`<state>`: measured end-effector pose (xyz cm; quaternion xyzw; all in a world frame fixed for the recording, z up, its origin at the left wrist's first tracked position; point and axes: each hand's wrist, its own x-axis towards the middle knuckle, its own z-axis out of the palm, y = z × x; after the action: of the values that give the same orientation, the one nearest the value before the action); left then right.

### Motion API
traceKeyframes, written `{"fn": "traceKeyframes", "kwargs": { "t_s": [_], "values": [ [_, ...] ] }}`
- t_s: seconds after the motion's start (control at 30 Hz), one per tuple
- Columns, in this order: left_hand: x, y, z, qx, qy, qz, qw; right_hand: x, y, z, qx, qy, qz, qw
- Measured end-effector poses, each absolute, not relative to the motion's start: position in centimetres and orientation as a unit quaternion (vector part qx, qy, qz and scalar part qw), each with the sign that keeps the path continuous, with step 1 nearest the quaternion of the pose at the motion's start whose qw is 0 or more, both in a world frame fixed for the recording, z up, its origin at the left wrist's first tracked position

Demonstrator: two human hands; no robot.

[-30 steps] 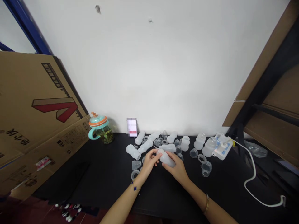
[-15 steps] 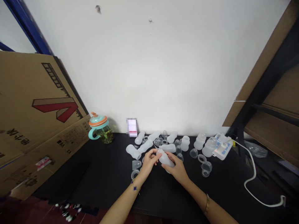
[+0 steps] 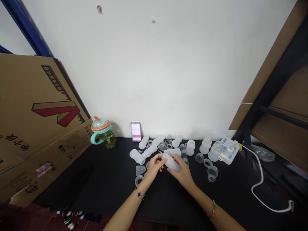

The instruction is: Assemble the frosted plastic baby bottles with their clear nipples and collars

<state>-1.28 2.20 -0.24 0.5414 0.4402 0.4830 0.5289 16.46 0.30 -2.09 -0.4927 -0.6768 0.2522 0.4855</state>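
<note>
A translucent white baby bottle (image 3: 172, 162) lies tilted between both my hands above the black table (image 3: 115, 179). My right hand (image 3: 183, 173) wraps around the bottle's body from below. The fingers of my left hand (image 3: 154, 168) are pinched at the bottle's neck end, where a small clear part sits; I cannot make out that part's shape. Behind the hands lie several more translucent bottles (image 3: 149, 150) and loose clear caps and rings (image 3: 212, 171).
A teal cup with an orange lid (image 3: 102, 135) stands at the back left beside a large cardboard box (image 3: 36, 122). A white power strip (image 3: 229, 152) with a white cable (image 3: 258, 184) lies at the right. Dark shelving with cardboard stands at the far right.
The hands and the bottle stay almost in place; the fingers have shifted slightly around the bottle's neck.
</note>
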Motion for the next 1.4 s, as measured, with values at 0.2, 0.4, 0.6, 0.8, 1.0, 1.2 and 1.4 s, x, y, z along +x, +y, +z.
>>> {"fn": "traceKeyframes", "kwargs": {
  "t_s": [0.2, 0.4, 0.6, 0.8, 1.0, 1.2, 1.4],
  "values": [
    [-1.34, 2.23, -0.47, 0.539, 0.449, 0.483, 0.523, 16.51, 0.26, -2.07, -0.498, -0.685, 0.245, 0.472],
    [-1.37, 2.16, -0.3, 0.538, 0.455, 0.486, 0.518, 16.37, 0.01, -1.51, -0.496, -0.678, 0.255, 0.479],
    [-1.49, 2.31, -0.57, 0.543, 0.455, 0.489, 0.51, 16.31, -0.04, -1.44, -0.505, -0.664, 0.285, 0.471],
    [-1.62, 2.43, -0.79, 0.547, 0.45, 0.492, 0.507, 16.27, -0.12, -1.58, -0.516, -0.651, 0.301, 0.468],
    [-1.5, 2.25, -0.47, 0.545, 0.447, 0.488, 0.515, 16.29, 0.03, -1.79, -0.495, -0.659, 0.301, 0.479],
    [-1.07, 2.15, -0.34, 0.543, 0.44, 0.486, 0.525, 16.45, 0.3, -1.82, -0.491, -0.679, 0.256, 0.482],
    [-1.08, 2.25, -0.52, 0.546, 0.454, 0.48, 0.515, 16.48, 0.25, -1.47, -0.5, -0.684, 0.244, 0.472]
  ]
}}
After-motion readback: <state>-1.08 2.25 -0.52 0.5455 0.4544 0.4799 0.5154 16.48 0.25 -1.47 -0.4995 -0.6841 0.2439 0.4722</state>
